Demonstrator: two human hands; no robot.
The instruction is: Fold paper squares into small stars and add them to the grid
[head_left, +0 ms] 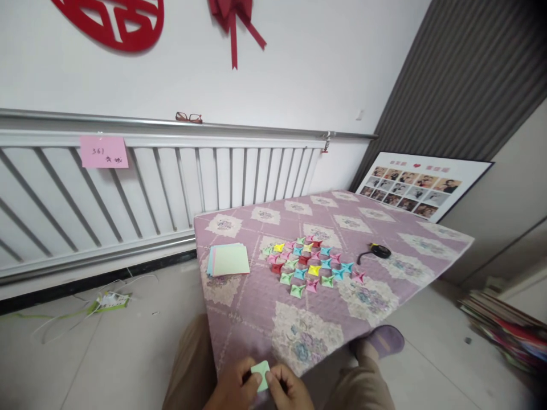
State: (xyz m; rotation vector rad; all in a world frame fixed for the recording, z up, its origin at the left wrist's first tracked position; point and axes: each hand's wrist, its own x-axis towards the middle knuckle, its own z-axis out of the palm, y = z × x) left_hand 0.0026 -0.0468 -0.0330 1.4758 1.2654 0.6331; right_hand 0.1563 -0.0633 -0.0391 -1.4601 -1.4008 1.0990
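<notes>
A flower-patterned cloth covers the surface [252,319], the largest thing here. On it, the folded papers [303,260] sit in staggered rows, well apart from the hands; that gap looks worth keeping so a sleeve does not brush them.

At the near edge, the left hand [233,384] and the right hand [290,390] are close together, the fingers of each pinched on one small green paper, with no gap beyond its thickness. The stack of paper [231,261] lies flat near the left edge, and the tape measure [380,250] rests right of the rows, both clear of the hands.

The green paper [261,370] is held between the hands, thumbs on its upper face. The step looks like shaping or creasing it. To do it well, I would line up the edges before pressing, run a thumb from the middle outward, and pinch lightly so the thin sheet does not buckle. Its finer folds are too small to tell.
</notes>
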